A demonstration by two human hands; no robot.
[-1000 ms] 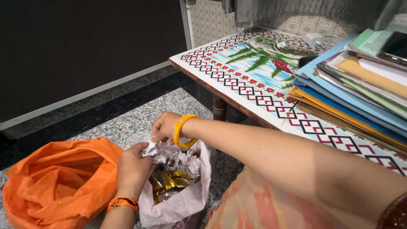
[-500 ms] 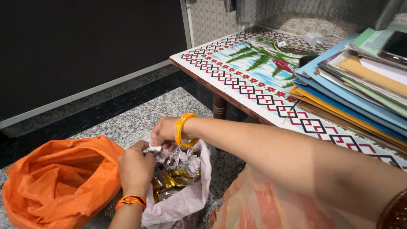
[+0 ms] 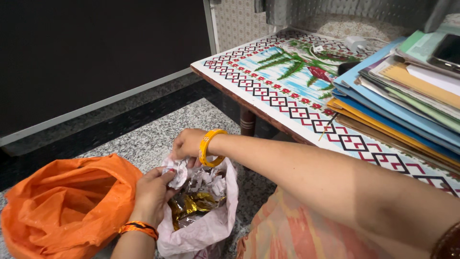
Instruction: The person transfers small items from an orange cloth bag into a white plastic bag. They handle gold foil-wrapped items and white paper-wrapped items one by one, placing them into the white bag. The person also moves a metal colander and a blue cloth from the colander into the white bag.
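Floor: speckled grey stone floor (image 3: 158,139) with a dark band along a black wall panel (image 3: 96,48) at ten o'clock; everything in hand sits low on this floor.

Orange bag: a crumpled orange plastic bag (image 3: 62,206) lies open at eight o'clock, touching the left wrist.

Left hand: the left hand (image 3: 153,189), with an orange bracelet (image 3: 139,228) at the wrist, is closed, pinching a crumpled white wrapper (image 3: 179,171) at the mouth of the pale bag.

Pale bag: a whitish plastic bag (image 3: 206,230) at six o'clock stands open, holding silver and gold foil wrappers (image 3: 194,204).

Right hand: the right hand (image 3: 188,144), yellow bangle (image 3: 210,147) on the wrist, is curled shut on the bag's far rim at twelve o'clock of the bag.

Doing it well: I'd judge the rim needs holding taut and high, so loose foil stays inside while the other hand works.

Table: a patterned table (image 3: 287,91) at two o'clock, its edge just above the right forearm; a stack of folders (image 3: 397,100) sits at three o'clock.

Room to move: open floor towards eleven o'clock; the table edge and leg (image 3: 247,122) crowd the right side.
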